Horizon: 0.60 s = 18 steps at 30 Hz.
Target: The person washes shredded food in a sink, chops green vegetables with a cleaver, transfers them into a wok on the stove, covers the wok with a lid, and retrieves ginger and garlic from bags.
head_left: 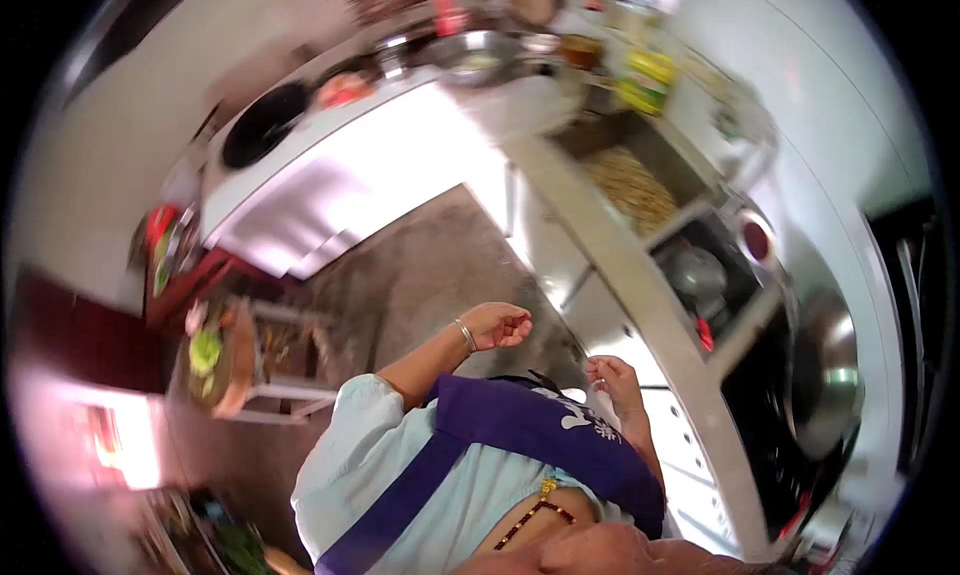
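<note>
My left hand (500, 327), with a silver bracelet (466, 336) at the wrist, is held out in front of my body. Its fingers are curled in, and nothing shows in them. Nearer the counter, my right hand (612, 380) is raised with its fingers bent together; whether they hold something small is hidden. Both hands are apart, above the floor and near the front of a purple apron (540, 425) worn over a light blue top (390, 475).
To the right runs a counter (590, 250) with a sink basin of pale food pieces (630, 187), a yellow bottle (648, 80) and a large metal wok (825, 375). A black pan (265, 125) lies on the white counter ahead. A round chopping board (238, 360) holds greens at left.
</note>
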### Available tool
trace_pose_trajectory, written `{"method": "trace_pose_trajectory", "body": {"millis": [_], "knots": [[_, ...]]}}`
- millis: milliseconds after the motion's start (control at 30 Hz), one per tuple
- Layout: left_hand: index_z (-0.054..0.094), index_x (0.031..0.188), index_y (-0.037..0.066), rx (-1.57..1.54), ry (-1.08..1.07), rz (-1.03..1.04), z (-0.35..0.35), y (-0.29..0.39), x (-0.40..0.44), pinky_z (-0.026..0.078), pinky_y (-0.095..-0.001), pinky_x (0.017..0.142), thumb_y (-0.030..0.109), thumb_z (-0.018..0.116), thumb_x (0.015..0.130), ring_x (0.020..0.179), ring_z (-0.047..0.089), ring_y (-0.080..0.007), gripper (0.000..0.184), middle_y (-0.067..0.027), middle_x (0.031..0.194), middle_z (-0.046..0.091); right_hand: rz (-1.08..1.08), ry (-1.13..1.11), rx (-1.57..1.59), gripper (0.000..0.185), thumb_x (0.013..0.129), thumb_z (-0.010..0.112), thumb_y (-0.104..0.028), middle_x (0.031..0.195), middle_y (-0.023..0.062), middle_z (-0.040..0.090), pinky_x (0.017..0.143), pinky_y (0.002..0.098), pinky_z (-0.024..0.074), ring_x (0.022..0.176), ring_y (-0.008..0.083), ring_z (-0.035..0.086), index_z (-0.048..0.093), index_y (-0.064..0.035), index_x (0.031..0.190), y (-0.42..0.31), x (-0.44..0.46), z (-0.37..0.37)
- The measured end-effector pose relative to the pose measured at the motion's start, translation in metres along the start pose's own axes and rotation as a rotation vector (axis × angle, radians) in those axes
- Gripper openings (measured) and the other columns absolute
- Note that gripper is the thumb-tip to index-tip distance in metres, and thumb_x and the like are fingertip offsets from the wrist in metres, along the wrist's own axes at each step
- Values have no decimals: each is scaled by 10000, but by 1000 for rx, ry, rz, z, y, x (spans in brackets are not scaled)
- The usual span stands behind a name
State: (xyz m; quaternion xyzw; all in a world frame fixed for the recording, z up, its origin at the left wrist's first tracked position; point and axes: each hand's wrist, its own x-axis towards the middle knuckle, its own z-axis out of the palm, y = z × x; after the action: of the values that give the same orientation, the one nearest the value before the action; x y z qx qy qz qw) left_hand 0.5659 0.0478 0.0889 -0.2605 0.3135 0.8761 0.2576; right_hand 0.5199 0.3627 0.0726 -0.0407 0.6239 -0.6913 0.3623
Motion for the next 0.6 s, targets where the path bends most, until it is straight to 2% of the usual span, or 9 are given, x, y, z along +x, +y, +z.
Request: {"method": "trace_pose_trajectory", "body": {"millis": [67,100,200,300,367,467,600], "knots": [[582,901,15,-128,47,94,-61,-10,-55,522,-284,630,141,561,858,711,599,-168,135,-87,840,627,60,-122,-41,226,886,551,-179,863,60,620,586,219,455,702,105,569,600,-5,1021,5,26,66],[577,884,12,-171,171,177,-84,-18,-90,522,-286,628,127,561,854,714,595,-171,119,-87,842,622,58,-212,-61,233,885,556,-187,867,63,621,587,219,455,703,107,570,599,-5,1024,15,39,98],[575,883,16,-372,272,350,-183,-59,-178,523,-290,629,131,572,846,719,595,-170,120,-81,839,619,123,-446,-168,236,896,548,-184,862,69,627,594,224,462,700,112,575,596,8,1024,26,59,195],[579,858,5,-605,493,542,-237,-114,-267,526,-298,628,135,581,839,716,593,-183,131,-100,829,611,194,-667,-310,230,901,537,-175,866,61,626,596,228,465,707,110,577,594,10,1027,46,74,273],[583,852,-11,-711,644,623,-247,-144,-319,521,-293,613,122,572,845,685,594,-198,134,-116,797,606,224,-774,-392,238,903,534,-184,870,56,624,595,228,465,716,108,579,594,9,1029,55,76,315],[579,827,-7,-884,619,798,-273,-200,-360,519,-296,620,120,578,840,705,601,-192,128,-100,763,604,287,-902,-524,246,905,527,-197,868,52,620,599,228,465,729,107,581,595,2,1031,69,86,368],[577,817,1,-1051,664,883,-281,-229,-386,499,-259,599,125,566,848,676,582,-188,128,-96,754,599,301,-1065,-622,231,894,533,-188,876,54,624,617,235,459,734,118,587,591,-9,1029,75,97,435]]}}
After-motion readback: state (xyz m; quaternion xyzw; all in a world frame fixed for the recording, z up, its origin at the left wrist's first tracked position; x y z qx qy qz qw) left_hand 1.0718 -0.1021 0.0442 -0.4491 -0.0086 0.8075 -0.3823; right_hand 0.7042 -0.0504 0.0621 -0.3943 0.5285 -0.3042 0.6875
